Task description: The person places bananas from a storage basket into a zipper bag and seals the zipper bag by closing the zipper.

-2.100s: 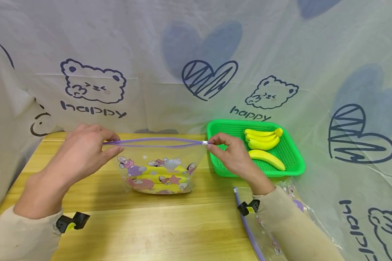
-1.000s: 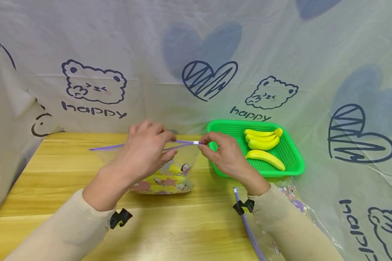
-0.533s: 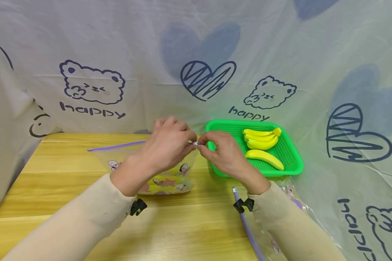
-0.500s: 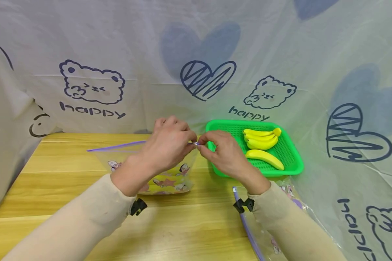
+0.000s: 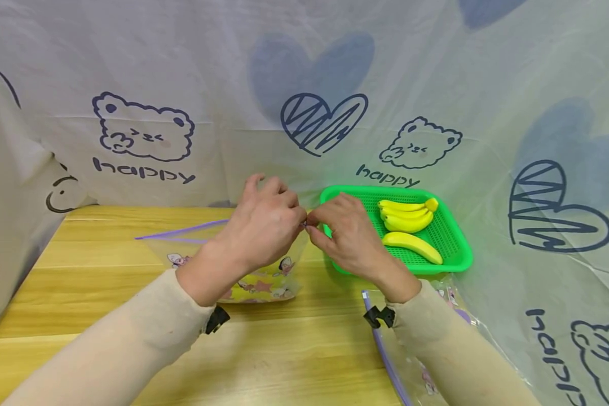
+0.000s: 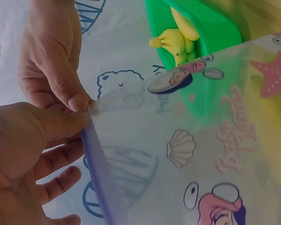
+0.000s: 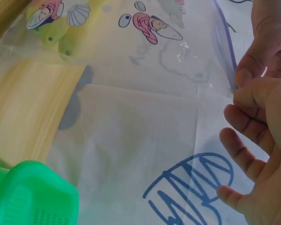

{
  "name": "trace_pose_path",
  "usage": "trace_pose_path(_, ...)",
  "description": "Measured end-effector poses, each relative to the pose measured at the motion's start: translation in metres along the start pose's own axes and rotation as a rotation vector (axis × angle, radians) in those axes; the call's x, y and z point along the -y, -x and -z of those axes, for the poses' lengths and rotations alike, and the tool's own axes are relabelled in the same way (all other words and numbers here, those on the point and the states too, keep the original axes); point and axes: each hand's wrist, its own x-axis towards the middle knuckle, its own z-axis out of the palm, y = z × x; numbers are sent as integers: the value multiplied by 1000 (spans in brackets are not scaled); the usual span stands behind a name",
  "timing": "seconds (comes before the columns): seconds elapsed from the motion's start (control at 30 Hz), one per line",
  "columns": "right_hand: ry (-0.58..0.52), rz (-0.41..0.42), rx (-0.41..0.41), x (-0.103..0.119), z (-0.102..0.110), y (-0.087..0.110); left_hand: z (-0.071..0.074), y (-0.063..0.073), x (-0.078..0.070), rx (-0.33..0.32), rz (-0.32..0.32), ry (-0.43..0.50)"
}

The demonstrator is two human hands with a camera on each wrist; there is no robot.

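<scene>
A clear zip bag [image 5: 279, 282] with a purple zip edge and cartoon prints stands on the wooden table, with yellow bananas showing through it. My left hand [image 5: 266, 223] pinches the zip at the bag's right corner between thumb and index finger. Right against it, my right hand [image 5: 347, 234] pinches the very end of the same zip edge. The fingertips of both hands meet there and hide the white slider. In the left wrist view the purple zip edge [image 6: 99, 176] runs away from the pinching fingers. The zip's left part looks parted in the head view.
A green basket [image 5: 459, 254] behind my right hand holds a bunch of bananas [image 5: 407, 217] and a single banana [image 5: 413, 247]. Another zip bag [image 5: 385, 352] lies flat under my right forearm. A printed cloth [image 5: 223, 84] hangs behind the table.
My left hand has slid rightward along the zip from the bag's left end to its right corner, meeting my right hand. The right hand has shifted slightly left. The bag's left end now hangs free.
</scene>
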Motion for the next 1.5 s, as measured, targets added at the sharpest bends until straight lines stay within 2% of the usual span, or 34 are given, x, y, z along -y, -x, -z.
trace_pose_path(0.1, 9, 12, 9, 0, 1, 1, 2, 2, 2, 44, -1, -12)
trace_pose_path(0.23, -14, -12, 8, 0, 1, 3, 5, 7, 6, 103, 36, 18)
trace_pose_path(0.37, -6, -30, -3, 2, 0, 2, 6, 10, 9, 81, 48, 39)
trace_pose_path(0.57, 42, 11, -16, 9, -3, -3, 6, 13, 10, 56, 65, 91)
trace_pose_path(0.9, 57, 21, -16, 11, -4, -3, 5, 14, 9, 101, 102, 173)
trace_pose_path(1.27, 57, -17, 12, 7, -2, 1, 9, 15, 10, 166, 123, 128)
trace_pose_path(1.5, 60, -41, 21, 4, -2, 4, 5, 24, 16, 152, 93, 169)
